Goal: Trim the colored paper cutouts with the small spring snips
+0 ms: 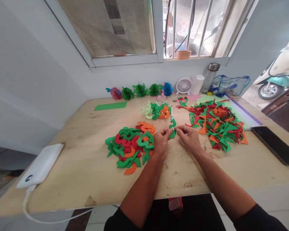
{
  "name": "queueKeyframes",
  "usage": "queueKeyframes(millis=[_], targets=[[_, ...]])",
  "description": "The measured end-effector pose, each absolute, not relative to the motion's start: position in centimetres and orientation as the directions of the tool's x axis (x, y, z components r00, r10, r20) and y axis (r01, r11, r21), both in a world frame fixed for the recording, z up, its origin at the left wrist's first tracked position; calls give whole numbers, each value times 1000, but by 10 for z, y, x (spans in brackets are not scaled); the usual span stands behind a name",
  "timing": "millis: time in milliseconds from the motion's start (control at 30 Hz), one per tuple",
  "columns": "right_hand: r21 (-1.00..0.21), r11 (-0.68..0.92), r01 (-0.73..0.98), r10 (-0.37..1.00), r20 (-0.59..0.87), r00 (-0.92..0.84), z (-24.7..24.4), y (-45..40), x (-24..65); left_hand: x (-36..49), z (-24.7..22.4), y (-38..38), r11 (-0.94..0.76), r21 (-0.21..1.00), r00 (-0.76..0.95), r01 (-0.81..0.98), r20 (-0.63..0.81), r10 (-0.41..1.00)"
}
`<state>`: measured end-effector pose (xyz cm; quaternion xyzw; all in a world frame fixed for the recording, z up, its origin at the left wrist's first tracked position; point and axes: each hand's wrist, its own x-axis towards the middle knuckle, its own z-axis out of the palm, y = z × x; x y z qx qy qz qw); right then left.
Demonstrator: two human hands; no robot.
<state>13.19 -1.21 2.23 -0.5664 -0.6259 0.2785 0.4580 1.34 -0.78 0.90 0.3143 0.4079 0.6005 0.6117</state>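
Note:
My left hand (162, 140) pinches a curved green paper piece (173, 122) above the middle of the table, with a small whitish bit on the paper by the thumb. Close on its right, my right hand (188, 137) has its fingertips pressed together at the paper's edge; what they hold is too small to tell. Part of a round white object (181, 141) shows under the right hand. Left of the hands lies a pile of curved green, red and orange paper pieces (128, 144). Behind them, a smaller group of green and orange pieces (156, 110) sits beside a white pen (171, 110).
Paper scraps (221, 123) are heaped at the right, near a black phone (275, 145). A white power bank (42, 165) with a cable lies at the left. Along the wall stand paper figures (140, 90), a small fan (184, 86) and a bottle (210, 78).

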Motion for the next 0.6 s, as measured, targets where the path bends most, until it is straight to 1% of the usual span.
queueKeyframes(millis=[233, 433, 600], targets=[[-879, 185, 440, 964, 249, 91, 23, -12, 133, 13, 4, -7, 65, 880, -82, -471, -117, 990], [-916, 136, 377, 973, 195, 122, 17, -10, 134, 13, 7, -7, 30, 921, -151, -388, -96, 984], [-955, 108, 278, 979, 150, 135, 16, -10, 133, 11, 7, -8, 10, 946, -180, -323, -72, 981]])
